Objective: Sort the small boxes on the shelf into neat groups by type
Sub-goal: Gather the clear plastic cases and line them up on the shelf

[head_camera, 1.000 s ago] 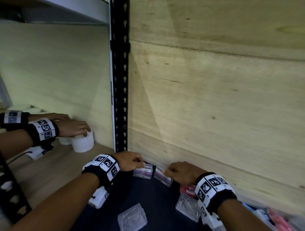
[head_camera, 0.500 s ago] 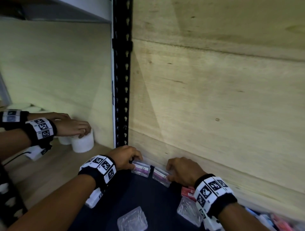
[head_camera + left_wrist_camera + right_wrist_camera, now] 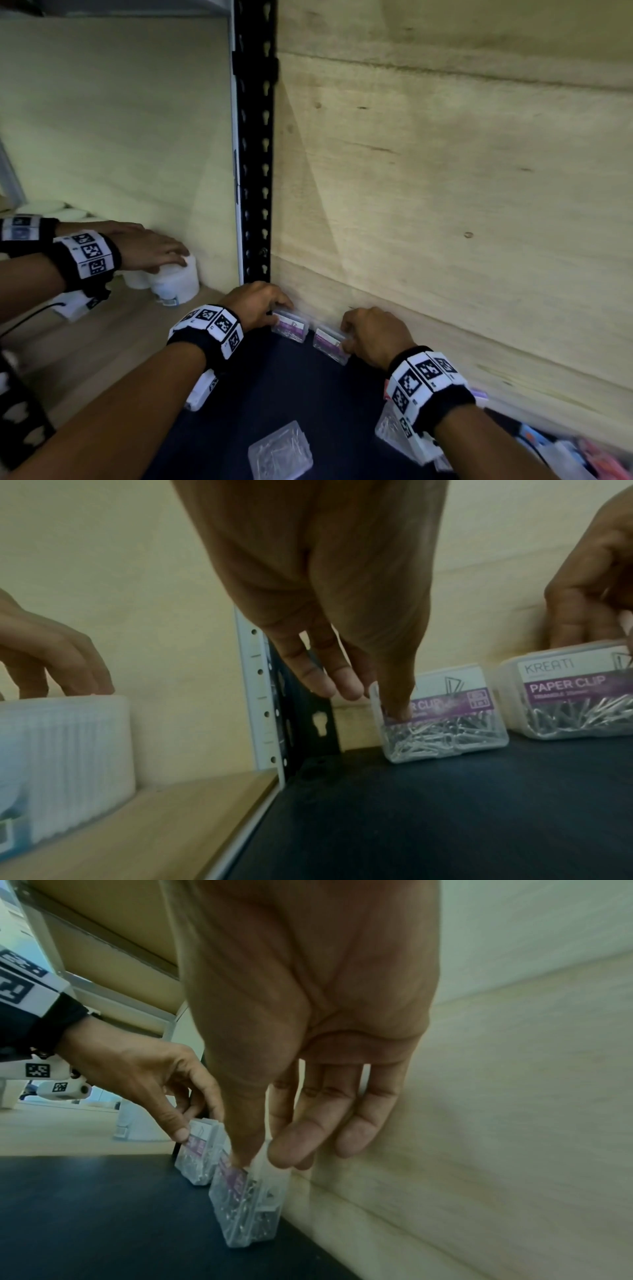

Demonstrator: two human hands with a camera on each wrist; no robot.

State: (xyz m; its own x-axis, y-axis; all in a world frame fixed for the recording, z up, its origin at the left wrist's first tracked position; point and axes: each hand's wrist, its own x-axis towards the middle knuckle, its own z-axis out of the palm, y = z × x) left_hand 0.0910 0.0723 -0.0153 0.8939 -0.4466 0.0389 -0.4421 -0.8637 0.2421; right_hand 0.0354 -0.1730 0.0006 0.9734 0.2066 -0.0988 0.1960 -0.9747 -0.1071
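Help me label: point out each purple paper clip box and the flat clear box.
left paper clip box (image 3: pixel 448 718), left wrist view, front label
right paper clip box (image 3: pixel 568 696), left wrist view, purple label
flat clear box (image 3: pixel 281 450), head view, lid centre

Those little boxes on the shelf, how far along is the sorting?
Early. Two purple-labelled paper clip boxes stand against the back wall: the left hand pinches one paper clip box, the right hand the second box. A small gap separates them. The clear box and colourful boxes await sorting.
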